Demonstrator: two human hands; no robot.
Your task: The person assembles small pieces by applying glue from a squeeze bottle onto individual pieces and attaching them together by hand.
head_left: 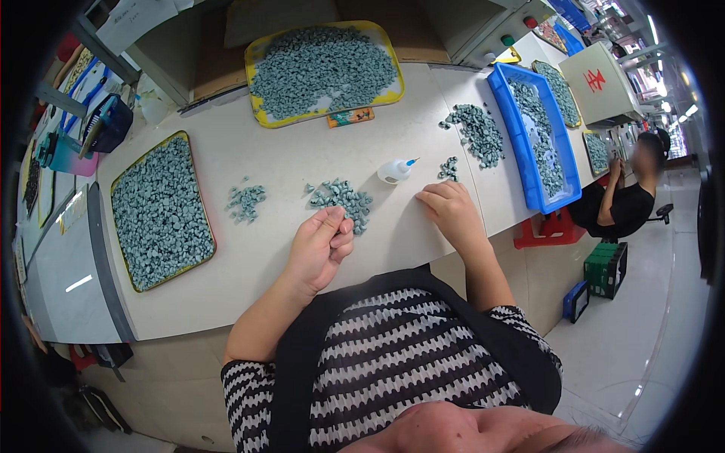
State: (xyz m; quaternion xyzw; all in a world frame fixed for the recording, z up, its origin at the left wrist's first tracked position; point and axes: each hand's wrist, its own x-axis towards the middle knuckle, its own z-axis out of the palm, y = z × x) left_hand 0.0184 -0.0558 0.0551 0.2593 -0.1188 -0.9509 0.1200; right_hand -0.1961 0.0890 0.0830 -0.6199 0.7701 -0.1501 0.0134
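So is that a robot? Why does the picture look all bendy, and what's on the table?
No, that's a person. A fisheye camera worn on the head looks down, and its lens bends straight edges. On the white table are piles of grey-green stone-like chips, a white squeeze bottle with a blue tip, and a yellow tray and a blue plastic bin holding more chips. The bare left hand has its fingers pinched beside a pile; I can't tell whether anything is between them. The right hand rests near the bottle.

Left hand (321, 245), fingertips together, near green stones (353, 201) (white bottle (392, 173) nearby).
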